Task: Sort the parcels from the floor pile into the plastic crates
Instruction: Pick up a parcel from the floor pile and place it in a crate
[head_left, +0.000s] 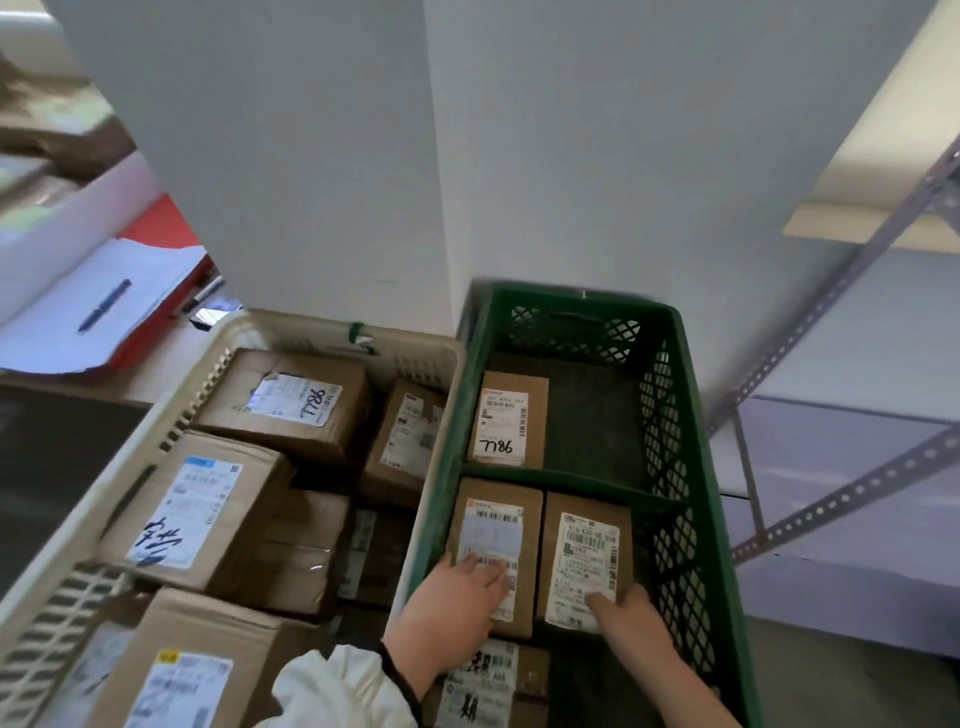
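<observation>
The green crate (691, 441) is matt moulded plastic with lattice walls; the beige crate (171, 415) beside it is slotted plastic, duller. The parcels (587, 561) are brown corrugated cardboard — matt, with white paper labels, some under glossy clear tape that catches light. The sleeve (337, 691) looks like soft white cloth, possibly fleece. The shelf frame (852, 493) is grey perforated metal — painted, smooth.

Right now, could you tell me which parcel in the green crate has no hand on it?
The far parcel, marked 7786, alone behind the divider. The left hand and right hand rest on the two near ones.
</observation>
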